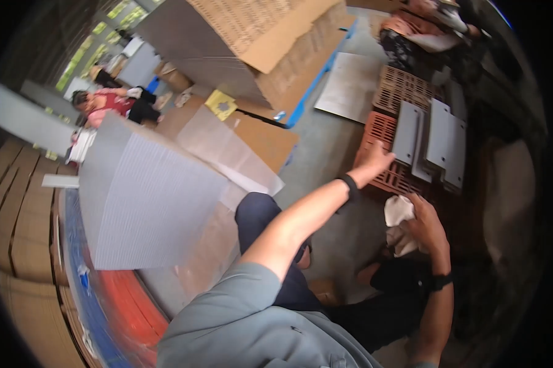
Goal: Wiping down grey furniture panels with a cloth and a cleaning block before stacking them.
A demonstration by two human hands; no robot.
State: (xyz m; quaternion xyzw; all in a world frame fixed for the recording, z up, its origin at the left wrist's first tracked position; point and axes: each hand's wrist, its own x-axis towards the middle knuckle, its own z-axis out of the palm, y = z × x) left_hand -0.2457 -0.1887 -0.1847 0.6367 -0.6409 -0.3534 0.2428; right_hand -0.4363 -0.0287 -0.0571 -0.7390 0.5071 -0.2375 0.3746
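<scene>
My left hand [377, 161] reaches out to the near left corner of a long grey panel [406, 132], its fingers closed at the panel's edge. That panel has small dark holes and leans with others on an orange-brown slatted plastic crate [380, 129]. My right hand [428, 226] is closed around a crumpled whitish cloth [399, 211], nearer to me and just below the crate. More grey panels [443, 138] stand to the right of the first one, overlapping each other.
A tall stack of light grey sheets [160, 196] rises at my left. Ahead is a big cardboard stack [227, 61] on a blue-edged base. A flat sheet [350, 86] lies on the floor. One person [114, 104] is at the far left, another [423, 30] beyond the crates.
</scene>
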